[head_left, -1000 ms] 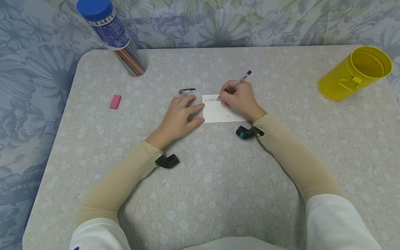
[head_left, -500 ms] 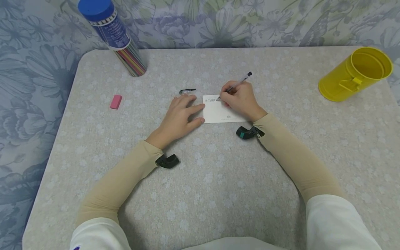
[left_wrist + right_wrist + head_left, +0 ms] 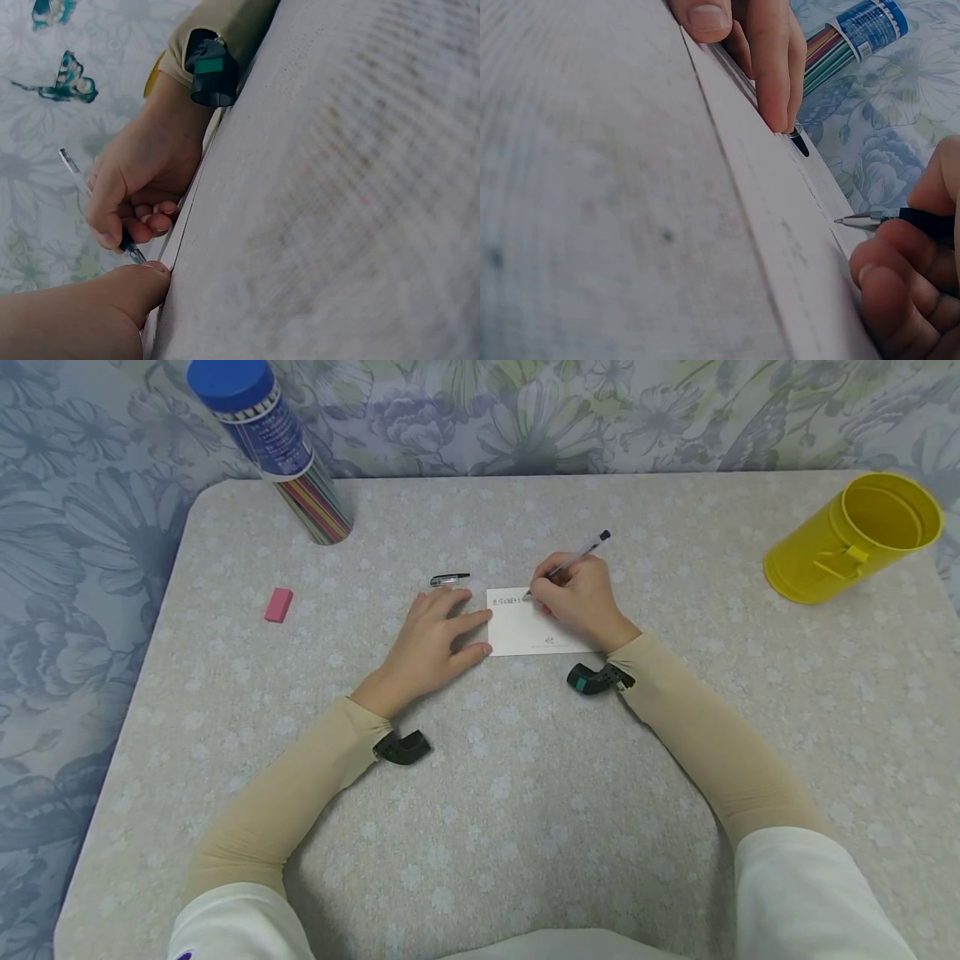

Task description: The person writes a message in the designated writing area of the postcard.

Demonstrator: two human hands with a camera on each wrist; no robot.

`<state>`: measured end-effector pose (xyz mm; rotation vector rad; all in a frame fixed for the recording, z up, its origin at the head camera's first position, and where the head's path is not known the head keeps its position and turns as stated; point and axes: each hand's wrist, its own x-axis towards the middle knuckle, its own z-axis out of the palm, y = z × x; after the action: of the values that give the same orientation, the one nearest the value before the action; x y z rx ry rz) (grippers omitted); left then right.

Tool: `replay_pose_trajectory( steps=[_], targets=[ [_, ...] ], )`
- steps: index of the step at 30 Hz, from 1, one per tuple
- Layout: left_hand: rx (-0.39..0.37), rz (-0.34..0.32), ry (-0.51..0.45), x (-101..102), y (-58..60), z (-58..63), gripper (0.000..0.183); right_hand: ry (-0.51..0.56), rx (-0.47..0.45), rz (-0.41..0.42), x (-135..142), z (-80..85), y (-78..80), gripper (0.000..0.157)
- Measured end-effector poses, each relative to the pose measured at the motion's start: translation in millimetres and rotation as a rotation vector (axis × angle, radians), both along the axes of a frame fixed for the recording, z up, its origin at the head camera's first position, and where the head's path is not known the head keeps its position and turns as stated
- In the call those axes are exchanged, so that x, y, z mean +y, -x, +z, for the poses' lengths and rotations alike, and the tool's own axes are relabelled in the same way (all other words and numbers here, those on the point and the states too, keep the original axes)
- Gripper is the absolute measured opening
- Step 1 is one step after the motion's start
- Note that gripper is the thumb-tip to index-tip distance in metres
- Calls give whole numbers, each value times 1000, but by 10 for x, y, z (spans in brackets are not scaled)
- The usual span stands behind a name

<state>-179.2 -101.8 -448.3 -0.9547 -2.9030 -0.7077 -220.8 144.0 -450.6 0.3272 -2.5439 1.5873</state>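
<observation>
A white card [image 3: 517, 631] with a line of small handwriting along its upper part lies on the table. My right hand [image 3: 576, 597] pinches a pen [image 3: 581, 554], its tip at the end of that written line; the right wrist view shows the pen's metal tip [image 3: 855, 220] at the card's surface. My left hand [image 3: 431, 643] lies spread, with thumb and index fingertip touching the card's left edge. Just beyond the left hand rests a black and clear pen cap [image 3: 450, 579]. Part of the card is hidden under the right hand.
A pink eraser [image 3: 278, 605] lies on the left of the table. At the back left stands a blue-lidded tube [image 3: 281, 452] of coloured sticks. A yellow canister [image 3: 840, 543], open at the top, stands at the back right, and a patterned wall [image 3: 525, 418] borders the far edge.
My right hand has shifted the pen slightly rightward along the written line, and the pen leans a little more to the right. The left hand keeps its place.
</observation>
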Motion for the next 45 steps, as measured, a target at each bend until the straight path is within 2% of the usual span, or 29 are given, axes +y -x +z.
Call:
replay_pose_trajectory(
  steps=[5, 10, 17, 25, 37, 45],
  targets=[
    [4, 6, 7, -26, -7, 4, 48, -4, 0, -21, -27, -5, 9, 14],
    [6, 11, 12, -52, -15, 12, 49, -1, -20, -8, -58, 2, 14, 14],
    [6, 23, 21, -94, -17, 27, 49, 6, 17, 14, -108, 1, 42, 13],
    [6, 24, 24, -123, -11, 44, 49, -34, 54, 4, -135, 39, 57, 15],
    [-11, -1, 25, 12, 0, 27, 49, -17, 2, -29, 14, 38, -18, 15],
    [-15, 8, 27, -8, -20, 38, 49, -20, 12, 3, -10, 43, -34, 13]
  ],
)
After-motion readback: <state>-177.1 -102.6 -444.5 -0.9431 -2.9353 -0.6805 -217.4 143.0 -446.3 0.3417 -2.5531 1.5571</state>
